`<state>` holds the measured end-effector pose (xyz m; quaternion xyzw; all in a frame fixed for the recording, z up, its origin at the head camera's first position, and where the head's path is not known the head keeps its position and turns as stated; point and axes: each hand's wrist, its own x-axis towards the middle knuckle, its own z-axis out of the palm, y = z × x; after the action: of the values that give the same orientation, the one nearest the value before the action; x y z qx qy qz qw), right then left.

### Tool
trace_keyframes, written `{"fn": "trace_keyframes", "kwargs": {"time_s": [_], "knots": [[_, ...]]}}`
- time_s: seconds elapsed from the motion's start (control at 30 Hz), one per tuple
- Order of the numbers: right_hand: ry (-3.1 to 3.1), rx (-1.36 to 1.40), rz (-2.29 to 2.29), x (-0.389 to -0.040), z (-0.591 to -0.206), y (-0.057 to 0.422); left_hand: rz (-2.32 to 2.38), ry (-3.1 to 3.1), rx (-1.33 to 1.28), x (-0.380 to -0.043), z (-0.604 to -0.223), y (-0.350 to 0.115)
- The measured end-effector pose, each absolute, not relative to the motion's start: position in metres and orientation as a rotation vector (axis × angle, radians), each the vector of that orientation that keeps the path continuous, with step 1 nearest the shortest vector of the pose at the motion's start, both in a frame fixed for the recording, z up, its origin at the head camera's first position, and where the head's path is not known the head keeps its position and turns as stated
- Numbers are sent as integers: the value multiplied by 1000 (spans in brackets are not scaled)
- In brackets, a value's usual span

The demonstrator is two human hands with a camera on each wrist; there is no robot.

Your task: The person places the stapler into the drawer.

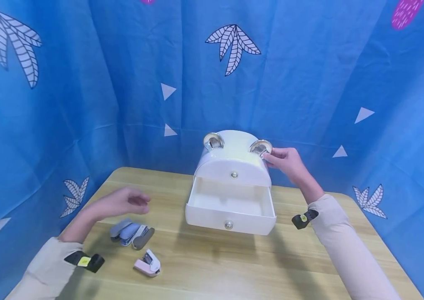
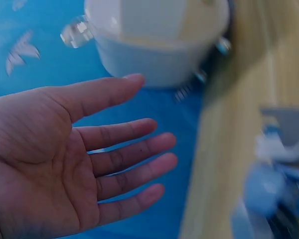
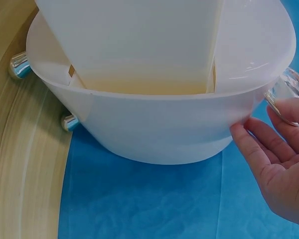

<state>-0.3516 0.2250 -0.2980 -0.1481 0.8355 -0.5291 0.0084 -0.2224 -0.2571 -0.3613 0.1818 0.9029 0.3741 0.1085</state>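
Observation:
A small white drawer box (image 1: pixel 221 168) with a rounded top and two silver ears stands at the back of the table. Its lower drawer (image 1: pixel 212 221) is pulled out and bare inside. My right hand (image 1: pixel 288 164) pinches the right silver ear (image 3: pixel 289 89) between thumb and fingers, with other fingertips against the box's side. My left hand (image 1: pixel 127 202) hovers with relaxed fingers spread, holding nothing, above and behind several staplers (image 1: pixel 131 231) in grey and blue. Nearer the front lies a pink and white stapler (image 1: pixel 148 264).
The wooden table (image 1: pixel 234 266) has rounded back corners. A blue patterned curtain (image 1: pixel 290 83) hangs close behind the box and along both sides. Each wrist wears a black strap. Short silver feet (image 3: pixel 20 65) hold the box off the table.

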Motion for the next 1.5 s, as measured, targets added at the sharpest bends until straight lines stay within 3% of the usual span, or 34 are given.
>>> {"fn": "trace_keyframes", "kwargs": {"time_s": [0.43,1.5], "knots": [[2635,-460,-1633,-351,-298,224,1029,2532,417,-227,-396,-312],[2626,-471,-1644,-351,-298,225,1052,2626,242,-221,-410,-345]]}}
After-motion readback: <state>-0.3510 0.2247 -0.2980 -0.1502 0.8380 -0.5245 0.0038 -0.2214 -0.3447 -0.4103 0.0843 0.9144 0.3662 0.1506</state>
